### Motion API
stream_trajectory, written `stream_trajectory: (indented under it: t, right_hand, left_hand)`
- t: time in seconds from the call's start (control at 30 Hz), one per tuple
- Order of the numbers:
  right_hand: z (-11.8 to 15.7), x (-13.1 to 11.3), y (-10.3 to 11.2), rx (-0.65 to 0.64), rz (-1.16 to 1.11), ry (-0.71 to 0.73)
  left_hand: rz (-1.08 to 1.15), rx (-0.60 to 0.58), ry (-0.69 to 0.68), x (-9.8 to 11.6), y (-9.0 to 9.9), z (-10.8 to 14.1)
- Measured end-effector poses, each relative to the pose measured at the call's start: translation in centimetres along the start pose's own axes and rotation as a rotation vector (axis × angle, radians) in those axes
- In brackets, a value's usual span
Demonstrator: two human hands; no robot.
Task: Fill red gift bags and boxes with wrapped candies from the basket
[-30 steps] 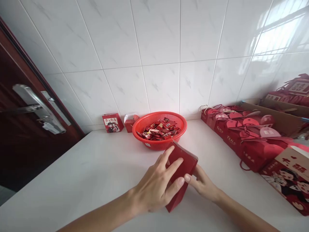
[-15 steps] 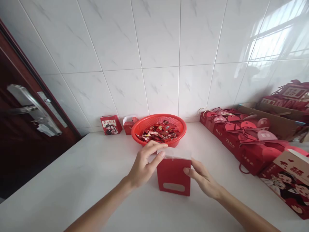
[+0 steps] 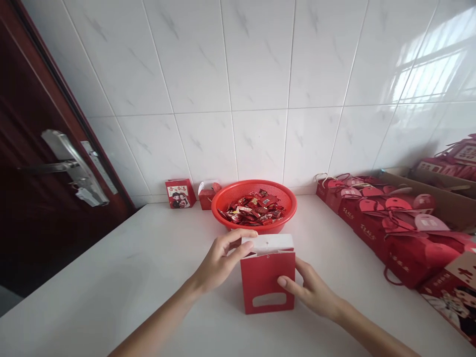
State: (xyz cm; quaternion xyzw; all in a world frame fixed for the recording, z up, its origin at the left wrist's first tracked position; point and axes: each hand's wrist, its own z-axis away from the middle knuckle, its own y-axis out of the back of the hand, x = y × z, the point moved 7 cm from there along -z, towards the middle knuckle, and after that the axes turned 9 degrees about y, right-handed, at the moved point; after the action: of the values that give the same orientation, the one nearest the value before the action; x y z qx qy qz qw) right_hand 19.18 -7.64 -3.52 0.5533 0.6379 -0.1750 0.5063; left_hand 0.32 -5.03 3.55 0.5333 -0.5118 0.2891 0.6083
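- Fingers of the left hand (image 3: 214, 265) are clamped on the red box (image 3: 267, 275) at its ten o'clock corner.
- Red basket (image 3: 292, 206) of wrapped packets (image 3: 256, 208): just beyond the box, twelve o'clock.
- Red box: upright on the white table (image 3: 148, 277), pale flap (image 3: 275, 241) on top.
- Right hand (image 3: 316, 292): clamped on the box's three o'clock side, thumb on its near face.
- Gift boxes (image 3: 372, 230): rowed towards two o'clock.
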Motion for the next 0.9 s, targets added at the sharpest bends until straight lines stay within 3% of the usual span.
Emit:
stream_trajectory:
  t: [0.13,0.27,0.4,0.5,0.6,0.73,0.9]
  right_hand:
    - [-1.5,0.3,-0.1,-0.052,0.080,0.031]
    - [-3.7,-0.6,0.5,-0.061,0.096,0.187]
    - [-6.0,-1.7,3.4,0.117,0.116,0.199]
    - [-8.0,-2.8,5.9,0.291,0.108,0.204]
    - [-10.6,-3.2,7.4,0.385,0.056,0.198]
    - [-14.5,-1.9,8.2,0.443,0.023,0.155]
    - [-18.8,0.8,7.4,0.289,0.186,0.098]
  left_hand:
    - [-0.056,0.003,-0.085,0.7,0.8,0.1]
    - [-0.101,0.074,-0.159,1.9,2.8,0.3]
    - [-0.058,0.152,-0.130,2.0,5.5,-0.6]
    - [-0.118,0.184,-0.100,1.5,7.3,-2.8]
    - [-0.309,0.118,-0.104,1.0,7.8,-6.4]
    - [-0.613,-0.029,-0.081,-0.2,6.7,-11.4]
    - [-0.979,-0.347,0.057,-3.6,3.8,-15.4]
